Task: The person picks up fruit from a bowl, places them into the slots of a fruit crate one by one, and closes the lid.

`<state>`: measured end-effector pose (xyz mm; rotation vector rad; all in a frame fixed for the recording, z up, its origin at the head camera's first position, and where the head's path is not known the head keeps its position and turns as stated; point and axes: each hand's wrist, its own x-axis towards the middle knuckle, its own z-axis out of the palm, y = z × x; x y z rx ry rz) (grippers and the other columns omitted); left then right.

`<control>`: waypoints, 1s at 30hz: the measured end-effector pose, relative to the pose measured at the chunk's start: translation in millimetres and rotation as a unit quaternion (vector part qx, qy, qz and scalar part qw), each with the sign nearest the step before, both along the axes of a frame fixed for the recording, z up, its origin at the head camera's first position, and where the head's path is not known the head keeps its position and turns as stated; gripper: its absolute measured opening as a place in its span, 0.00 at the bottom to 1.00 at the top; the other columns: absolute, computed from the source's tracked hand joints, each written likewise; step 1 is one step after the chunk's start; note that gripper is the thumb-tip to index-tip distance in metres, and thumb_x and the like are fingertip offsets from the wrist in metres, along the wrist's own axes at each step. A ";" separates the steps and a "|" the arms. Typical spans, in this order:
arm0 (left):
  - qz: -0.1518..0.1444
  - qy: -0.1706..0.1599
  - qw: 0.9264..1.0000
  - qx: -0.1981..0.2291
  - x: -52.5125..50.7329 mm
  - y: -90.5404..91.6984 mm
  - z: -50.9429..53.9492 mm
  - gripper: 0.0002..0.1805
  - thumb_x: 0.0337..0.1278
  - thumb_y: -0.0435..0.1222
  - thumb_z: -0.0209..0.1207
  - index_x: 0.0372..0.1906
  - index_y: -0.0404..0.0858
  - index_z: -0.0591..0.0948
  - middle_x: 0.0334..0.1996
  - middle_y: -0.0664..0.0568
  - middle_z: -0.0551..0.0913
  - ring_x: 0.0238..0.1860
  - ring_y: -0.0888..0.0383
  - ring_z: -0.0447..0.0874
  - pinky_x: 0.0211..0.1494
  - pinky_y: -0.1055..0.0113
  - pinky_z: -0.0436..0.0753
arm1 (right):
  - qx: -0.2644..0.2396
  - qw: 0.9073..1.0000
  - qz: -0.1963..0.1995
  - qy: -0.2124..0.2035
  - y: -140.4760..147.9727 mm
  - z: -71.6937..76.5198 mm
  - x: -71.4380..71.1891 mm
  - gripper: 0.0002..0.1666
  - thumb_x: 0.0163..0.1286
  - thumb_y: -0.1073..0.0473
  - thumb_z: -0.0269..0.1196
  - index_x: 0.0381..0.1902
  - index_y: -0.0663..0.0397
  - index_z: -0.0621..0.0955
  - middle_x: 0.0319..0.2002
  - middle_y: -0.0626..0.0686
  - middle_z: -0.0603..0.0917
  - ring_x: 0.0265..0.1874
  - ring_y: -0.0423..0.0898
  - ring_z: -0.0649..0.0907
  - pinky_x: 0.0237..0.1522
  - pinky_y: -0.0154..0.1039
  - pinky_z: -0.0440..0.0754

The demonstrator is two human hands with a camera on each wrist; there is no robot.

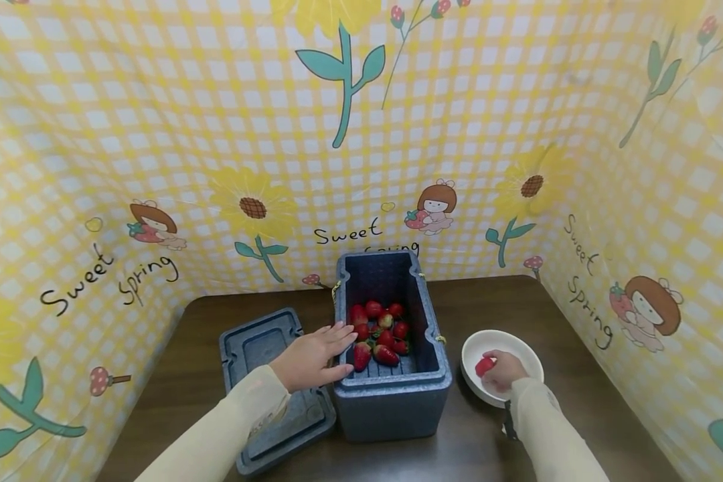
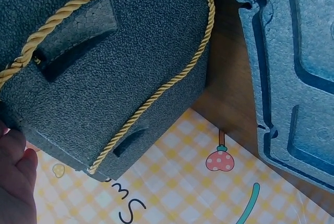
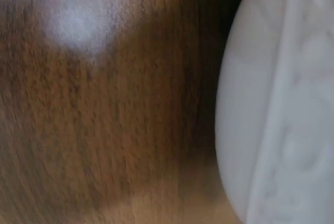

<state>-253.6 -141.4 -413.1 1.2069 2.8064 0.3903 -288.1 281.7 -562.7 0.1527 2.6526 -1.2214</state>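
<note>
In the head view, my left hand (image 1: pixel 313 357) rests on the left rim of a dark foam box (image 1: pixel 391 414), fingers straight. Inside the box lie several red strawberries (image 1: pixel 387 355), grouped in its middle and left part. My right hand (image 1: pixel 509 372) is inside a white bowl (image 1: pixel 533 353) to the right of the box, and its fingers pinch a strawberry (image 1: pixel 484 366), partly covered by the hand. The left wrist view has fingers (image 2: pixel 13 153) at the box's rim, beside its outer wall (image 2: pixel 120 72). Only the bowl's outer side (image 3: pixel 248 109) appears in the right wrist view, without the hand.
A foam lid (image 1: pixel 259 345) lies on the brown table (image 1: pixel 193 348) left of the box, partly under my left arm. Yellow rope (image 2: pixel 180 78) hangs along the box's side. Patterned yellow checked cloth (image 1: pixel 217 134) encloses the table at the back and sides.
</note>
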 end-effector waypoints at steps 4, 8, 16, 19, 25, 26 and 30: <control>-0.002 0.003 1.000 0.003 -1.7 1.9 0.2 0.34 0.65 0.50 0.52 0.68 0.33 0.67 0.69 0.43 0.65 0.71 0.47 0.59 0.70 0.52 0.60 | -0.004 1.000 -0.001 0.000 0.1 6.4 1.4 0.29 0.48 0.72 0.64 0.51 0.75 0.74 0.28 0.55 0.79 0.18 0.46 0.74 0.19 0.35 0.75; -0.009 0.005 1.000 0.004 -3.6 3.8 -1.1 0.34 0.66 0.50 0.52 0.68 0.33 0.67 0.68 0.42 0.65 0.70 0.46 0.60 0.69 0.52 0.61 | 0.019 1.000 0.002 0.010 3.5 12.1 0.2 0.28 0.47 0.72 0.64 0.50 0.75 0.75 0.27 0.55 0.80 0.16 0.46 0.74 0.19 0.35 0.75; -0.003 0.013 1.000 0.015 -2.5 -4.1 -6.5 0.34 0.66 0.50 0.52 0.68 0.32 0.68 0.68 0.41 0.67 0.70 0.45 0.60 0.69 0.51 0.62 | 0.020 0.999 -0.006 0.025 3.4 36.4 -21.7 0.30 0.49 0.70 0.68 0.53 0.71 0.75 0.34 0.62 0.80 0.23 0.49 0.79 0.21 0.39 0.81; 0.002 0.014 1.000 0.021 -1.8 -6.3 -8.0 0.34 0.65 0.50 0.52 0.68 0.32 0.68 0.68 0.41 0.67 0.70 0.45 0.60 0.68 0.51 0.62 | 0.022 1.000 -0.003 0.022 1.6 53.5 -29.2 0.31 0.51 0.69 0.68 0.54 0.71 0.74 0.39 0.66 0.80 0.27 0.51 0.81 0.23 0.40 0.82; 0.004 0.021 0.999 0.034 -3.1 -2.4 -9.7 0.33 0.65 0.50 0.53 0.68 0.33 0.68 0.68 0.42 0.67 0.70 0.46 0.60 0.68 0.51 0.62 | 0.038 0.998 0.015 0.043 0.7 86.6 -33.8 0.31 0.53 0.68 0.68 0.56 0.72 0.73 0.45 0.70 0.79 0.32 0.54 0.81 0.25 0.40 0.83; 0.003 0.024 0.999 0.035 -3.2 -1.6 -10.4 0.33 0.65 0.50 0.53 0.68 0.33 0.68 0.68 0.42 0.67 0.70 0.46 0.61 0.68 0.51 0.62 | 0.040 0.998 0.017 0.046 0.4 92.4 -34.2 0.31 0.53 0.68 0.68 0.56 0.72 0.73 0.45 0.70 0.79 0.31 0.54 0.81 0.25 0.40 0.83; -0.002 0.044 0.998 0.044 -2.7 1.9 -14.1 0.32 0.64 0.49 0.54 0.66 0.33 0.70 0.66 0.41 0.69 0.69 0.45 0.63 0.68 0.50 0.62 | 0.060 0.997 0.018 0.055 0.2 113.4 -36.9 0.32 0.53 0.68 0.68 0.57 0.70 0.74 0.45 0.68 0.80 0.32 0.53 0.82 0.26 0.39 0.83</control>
